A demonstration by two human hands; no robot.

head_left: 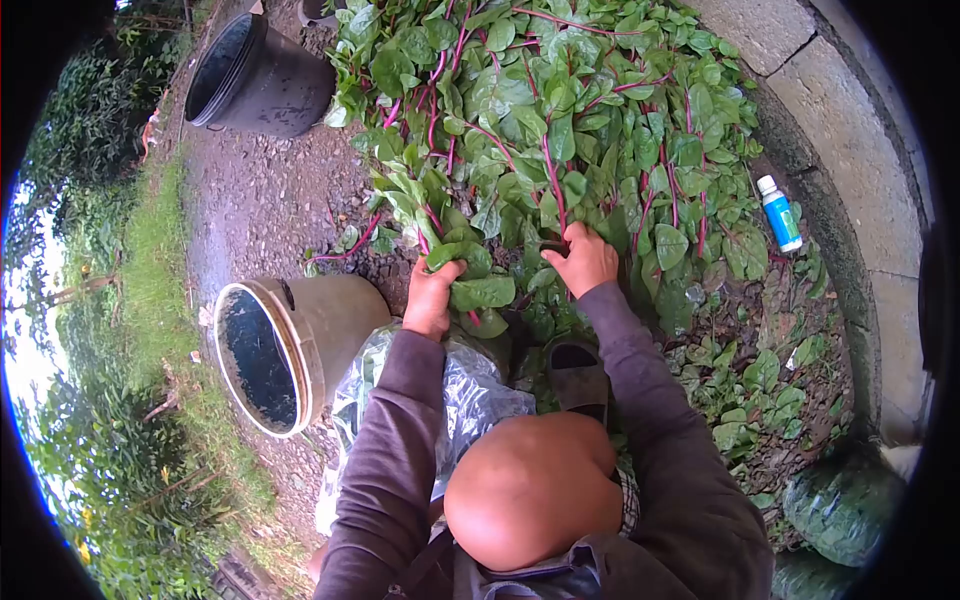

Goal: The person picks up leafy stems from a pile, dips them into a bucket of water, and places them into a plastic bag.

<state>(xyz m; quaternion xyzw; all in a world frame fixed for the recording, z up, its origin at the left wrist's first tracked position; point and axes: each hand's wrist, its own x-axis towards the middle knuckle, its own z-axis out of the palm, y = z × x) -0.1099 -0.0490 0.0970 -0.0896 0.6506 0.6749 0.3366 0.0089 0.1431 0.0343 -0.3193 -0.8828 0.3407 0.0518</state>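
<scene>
A large heap of red-stemmed Malabar spinach (540, 90) spreads over the ground in front of me. My left hand (430, 300) is closed around a small bunch of Malabar spinach (470, 265), its leaves fanning out above and beside the fingers. To the right of it, at the heap's near edge, my right hand (587, 264) grips a long red Malabar spinach stem (553, 180) between thumb and fingers. That stem points away from me into the heap. The lower fingers of the right hand are partly hidden among leaves.
A water-filled bucket (300, 345) lies left of me, with a black bucket (290, 85) farther off. Clear plastic (475, 385) is by my knee. On the right are a blue-and-white bottle (780, 215), a concrete kerb (845, 120), scattered leaves (750, 390) and a filled plastic bag (845, 510).
</scene>
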